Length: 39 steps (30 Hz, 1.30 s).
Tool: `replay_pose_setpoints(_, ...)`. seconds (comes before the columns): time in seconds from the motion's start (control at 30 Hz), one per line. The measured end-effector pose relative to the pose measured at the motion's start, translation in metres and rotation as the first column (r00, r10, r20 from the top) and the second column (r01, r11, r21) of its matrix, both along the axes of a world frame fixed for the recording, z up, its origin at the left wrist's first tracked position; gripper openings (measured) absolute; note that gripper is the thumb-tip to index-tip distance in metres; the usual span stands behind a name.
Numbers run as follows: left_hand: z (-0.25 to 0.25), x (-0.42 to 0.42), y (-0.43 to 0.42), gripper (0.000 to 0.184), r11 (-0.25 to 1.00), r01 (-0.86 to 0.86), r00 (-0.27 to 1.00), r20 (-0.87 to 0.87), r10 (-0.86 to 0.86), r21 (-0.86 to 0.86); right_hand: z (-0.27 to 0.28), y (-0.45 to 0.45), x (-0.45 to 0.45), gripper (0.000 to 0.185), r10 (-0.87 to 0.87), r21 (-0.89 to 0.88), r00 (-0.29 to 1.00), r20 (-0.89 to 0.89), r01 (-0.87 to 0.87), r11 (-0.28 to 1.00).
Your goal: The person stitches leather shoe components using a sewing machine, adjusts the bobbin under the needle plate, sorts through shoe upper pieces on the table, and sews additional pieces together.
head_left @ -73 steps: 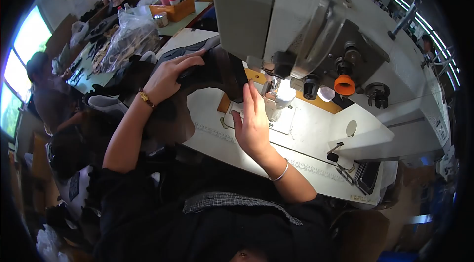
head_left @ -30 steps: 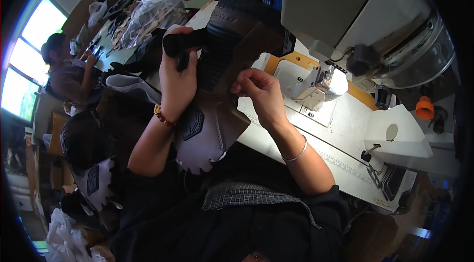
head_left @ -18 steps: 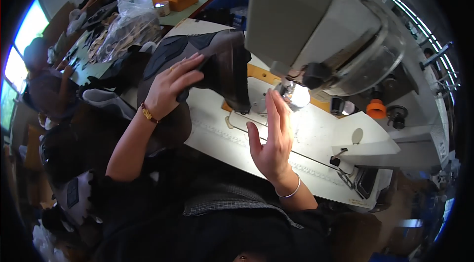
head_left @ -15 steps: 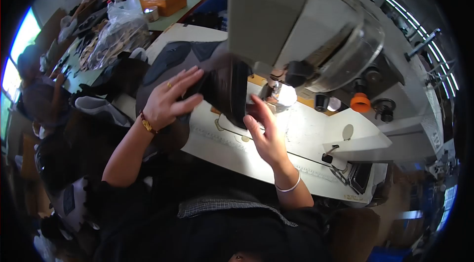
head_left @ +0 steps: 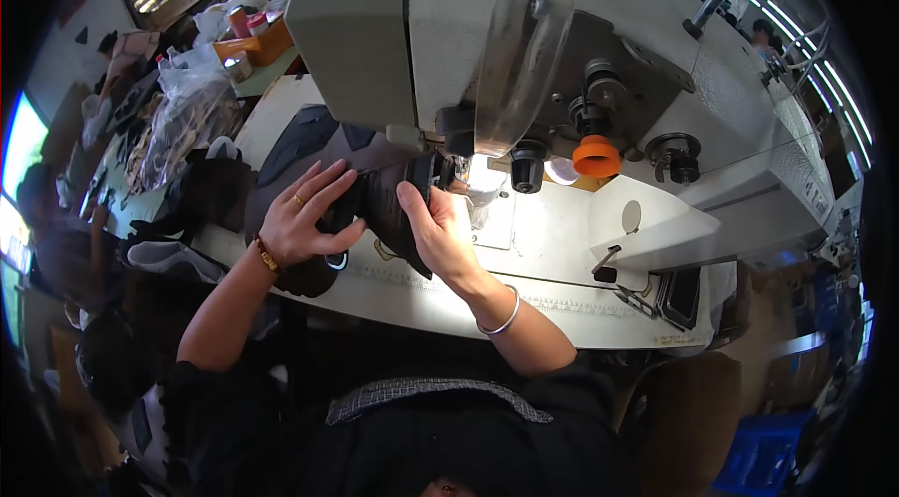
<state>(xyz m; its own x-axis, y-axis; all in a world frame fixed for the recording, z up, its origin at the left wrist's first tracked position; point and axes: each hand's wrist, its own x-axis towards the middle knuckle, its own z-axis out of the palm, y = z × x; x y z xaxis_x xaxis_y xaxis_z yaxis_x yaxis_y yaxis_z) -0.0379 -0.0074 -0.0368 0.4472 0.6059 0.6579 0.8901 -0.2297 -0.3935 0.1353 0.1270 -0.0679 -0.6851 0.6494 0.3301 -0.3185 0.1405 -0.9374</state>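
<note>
A dark grey and black sewn piece (head_left: 286,149) lies on the white machine bed (head_left: 548,240), its black ribbed part reaching the lit needle area of the sewing machine (head_left: 361,29). My left hand (head_left: 307,216) rests on the piece with its fingers spread. At the right edge of the black part, beside the needle area, is my right hand (head_left: 442,237); its thumb lies on the material and its other fingers are partly hidden. The needle tip cannot be made out behind the machine head and the glare.
An orange knob (head_left: 596,157) sits on the machine. Scissors (head_left: 635,302) and a black phone-like object (head_left: 679,298) lie at the bed's right end. Dark pieces, a plastic bag (head_left: 192,113) and an orange box (head_left: 272,43) are at the left, near a seated person.
The view has shifted, so the machine appears further left. My right hand has come in against the black part, which now sits closer to the needle area. My left hand stays on the piece.
</note>
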Motion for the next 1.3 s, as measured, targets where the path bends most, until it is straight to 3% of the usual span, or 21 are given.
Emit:
replay_pose_setpoints(0.13, -0.006, 0.004, -0.001, 0.037, 0.999, -0.015, 1.000, -0.001, 0.015, -0.033, -0.014, -0.001, 0.005, 0.032, -0.043, 0.076, 0.999, -0.025, 0.045, 0.996)
replay_pose_setpoints(0.2, -0.006, 0.012, 0.003, 0.040, 0.998, 0.006, 1.000, 0.018, -0.005, -0.066, -0.014, -0.002, 0.016, 0.030, -0.127, 0.121, 0.983, -0.128, 0.143, 0.982)
replay_pose_setpoints(0.27, -0.004, 0.019, 0.005, 0.043, 0.989, 0.011, 1.000, 0.012, -0.009, -0.148, -0.035, 0.006, 0.035, 0.028, -0.130, 0.116, 0.988, 0.086, 0.120, 0.986)
replay_pose_setpoints(0.33, -0.003, 0.024, -0.002, 0.049, 0.967, -0.010, 0.999, -0.054, -0.004, -0.256, -0.044, -0.004, 0.061, 0.026, -0.148, 0.220, 0.986, 0.074, 0.129, 0.967)
replay_pose_setpoints(0.37, -0.002, 0.031, -0.004, 0.054, 0.965, -0.035, 0.998, 0.038, 0.046, -0.260, -0.047, -0.009, 0.069, 0.025, -0.159, 0.270, 0.985, 0.065, 0.136, 0.953)
replay_pose_setpoints(0.4, 0.007, 0.041, -0.003, 0.060, 0.962, -0.059, 0.987, 0.130, 0.097, -0.268, -0.048, -0.012, 0.072, 0.024, -0.140, 0.191, 0.989, 0.036, 0.131, 0.973)
replay_pose_setpoints(0.5, 0.013, 0.048, -0.001, 0.055, 0.930, -0.067, 0.991, 0.081, 0.103, -0.360, -0.041, -0.017, 0.078, 0.020, -0.092, -0.040, 0.996, -0.019, 0.091, 0.995)
replay_pose_setpoints(0.63, 0.007, 0.042, 0.005, 0.057, 0.946, -0.075, 0.995, 0.038, 0.092, -0.314, -0.009, -0.001, 0.061, 0.018, -0.058, -0.267, 0.998, -0.019, 0.051, 0.962)
replay_pose_setpoints(0.8, 0.009, 0.048, 0.002, 0.060, 0.937, -0.092, 0.991, 0.058, 0.118, -0.337, -0.031, 0.008, 0.057, 0.021, -0.117, -0.124, 0.992, -0.048, 0.110, 0.986)
replay_pose_setpoints(1.3, 0.018, 0.044, 0.003, 0.067, 0.910, -0.073, 0.990, 0.085, 0.117, -0.407, -0.025, 0.005, 0.054, 0.019, -0.142, -0.083, 0.983, -0.113, 0.133, 0.988)
